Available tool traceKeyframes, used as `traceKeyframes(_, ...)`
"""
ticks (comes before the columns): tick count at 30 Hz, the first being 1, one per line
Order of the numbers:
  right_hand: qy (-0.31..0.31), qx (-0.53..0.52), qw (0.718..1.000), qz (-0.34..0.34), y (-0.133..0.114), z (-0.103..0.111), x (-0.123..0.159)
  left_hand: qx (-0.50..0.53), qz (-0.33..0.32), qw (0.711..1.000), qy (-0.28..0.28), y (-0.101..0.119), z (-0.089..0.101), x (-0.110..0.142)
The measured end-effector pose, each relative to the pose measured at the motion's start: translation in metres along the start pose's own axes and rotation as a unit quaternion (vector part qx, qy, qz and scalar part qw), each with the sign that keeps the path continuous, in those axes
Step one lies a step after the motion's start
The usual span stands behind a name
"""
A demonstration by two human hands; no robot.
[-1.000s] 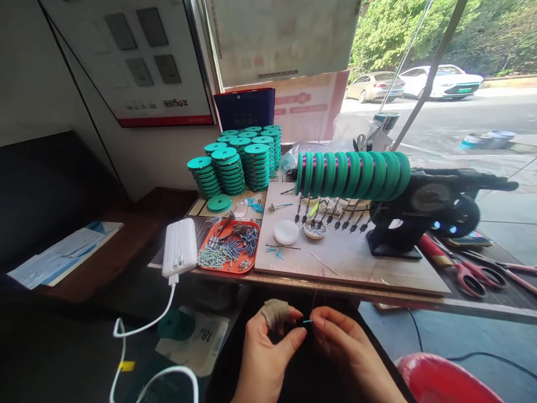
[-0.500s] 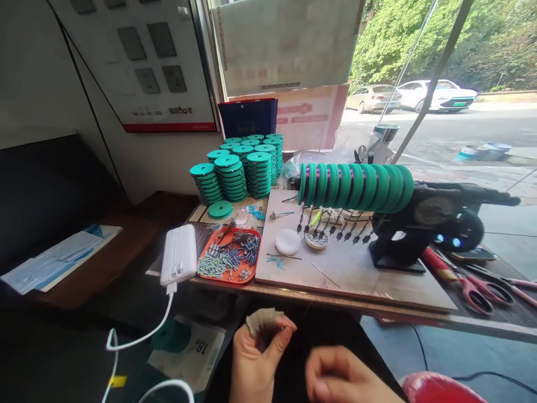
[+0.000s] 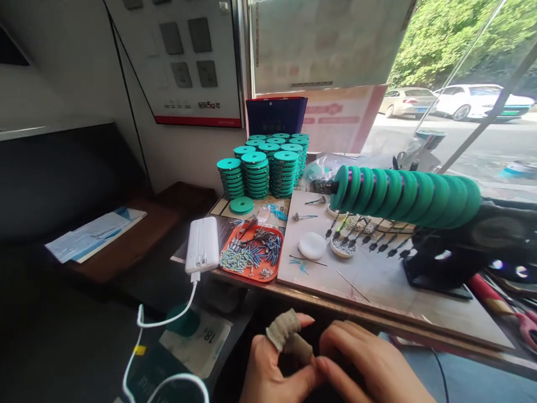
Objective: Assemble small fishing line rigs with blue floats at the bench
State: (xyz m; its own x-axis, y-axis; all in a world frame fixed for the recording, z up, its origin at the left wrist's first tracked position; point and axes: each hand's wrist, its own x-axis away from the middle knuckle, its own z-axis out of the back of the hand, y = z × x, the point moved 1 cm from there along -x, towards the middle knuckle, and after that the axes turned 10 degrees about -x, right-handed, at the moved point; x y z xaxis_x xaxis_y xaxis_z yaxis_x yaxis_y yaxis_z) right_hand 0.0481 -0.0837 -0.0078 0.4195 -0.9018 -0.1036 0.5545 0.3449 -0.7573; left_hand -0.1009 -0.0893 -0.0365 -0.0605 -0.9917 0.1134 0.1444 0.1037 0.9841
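My left hand [image 3: 279, 364] is at the bottom centre, below the table edge, with beige cloth tape wrapped around two of its fingers. Its fingers are curled, closed towards the thumb. My right hand [image 3: 369, 358] is beside it, fingers bent and closed, its tip touching the left hand's thumb. Anything between the fingertips is too small or hidden to make out. Nearest in front of the hands is a pale board [image 3: 390, 302] bearing a thin metal rod [image 3: 353, 286], a round white lid [image 3: 311, 245] and a small bowl of tiny silvery pieces [image 3: 344, 247].
An orange tray [image 3: 274, 272] holds fishing floats or similar small blue and pale-green pieces. Stacked green discs [image 3: 254, 158] stand behind. A row of green wheels [image 3: 403, 193] on a black stand fills the right. A white power bank [image 3: 202, 246] with a cable overhangs the left edge.
The view has swung left, so the table appears farther right. My right hand has come up to meet the left; their fingertips now touch where they were apart before.
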Motion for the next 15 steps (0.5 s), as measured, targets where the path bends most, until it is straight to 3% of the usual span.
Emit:
traceKeyframes(5,-0.025,-0.004,0.999,0.023,0.008,-0.009,0.004,-0.069,-0.042,0.996,-0.024,0.001,0.004,0.003)
traceKeyframes(7,-0.017,-0.012,0.999,0.041,0.01,-0.01,0.003,-0.061,-0.041,0.997,-0.038,-0.002,0.003,0.002)
traceKeyframes(10,0.014,-0.018,0.998,0.056,0.012,-0.009,0.002,-0.073,-0.038,0.997,-0.014,-0.004,0.005,-0.001)
traceKeyframes(15,0.03,-0.004,0.998,0.052,0.008,-0.008,-0.003,-0.14,-0.158,0.976,-0.058,0.006,0.008,-0.009)
